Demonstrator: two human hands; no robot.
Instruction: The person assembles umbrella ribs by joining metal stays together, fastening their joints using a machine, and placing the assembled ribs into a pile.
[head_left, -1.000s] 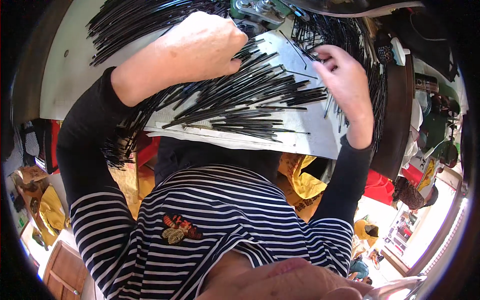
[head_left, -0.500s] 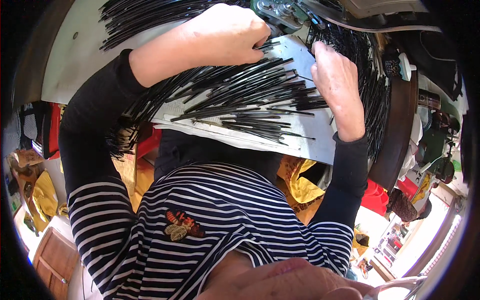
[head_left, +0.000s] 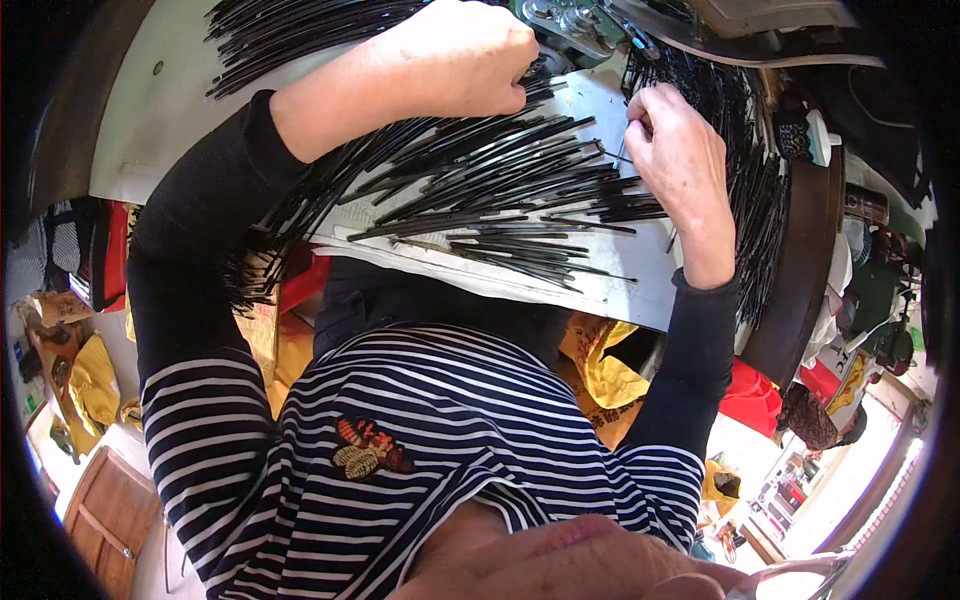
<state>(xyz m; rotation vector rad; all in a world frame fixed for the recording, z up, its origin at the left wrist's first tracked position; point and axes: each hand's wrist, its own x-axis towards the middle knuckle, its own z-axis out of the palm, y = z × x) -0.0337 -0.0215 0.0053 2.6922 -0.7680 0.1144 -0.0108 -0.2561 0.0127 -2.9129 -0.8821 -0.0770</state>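
My left hand (head_left: 480, 62) is closed, its fingers curled down beside a green machine part (head_left: 567, 28) with round chrome fittings. What its fingertips hold, if anything, is hidden behind the knuckles. Across the white tabletop, my right hand (head_left: 682, 150) is also closed, thumb and forefinger drawn together near the machine. I cannot make out what is between them. A fan of thin black strips (head_left: 520, 175) lies on the table below and between both hands. Another mass of black strips (head_left: 757, 220) hangs along the right side, close to my right hand.
More black strips (head_left: 290, 40) lie at the far left of the white table (head_left: 150, 125). A dark wooden edge (head_left: 800, 290) bounds the right side. Yellow bags (head_left: 612, 368) and a red cloth (head_left: 752, 395) sit below table level.
My right hand has turned slightly, showing more of the curled thumb and forefinger. My left hand has stayed nearly in place, still closed by the machine. The whole view has shifted a little.
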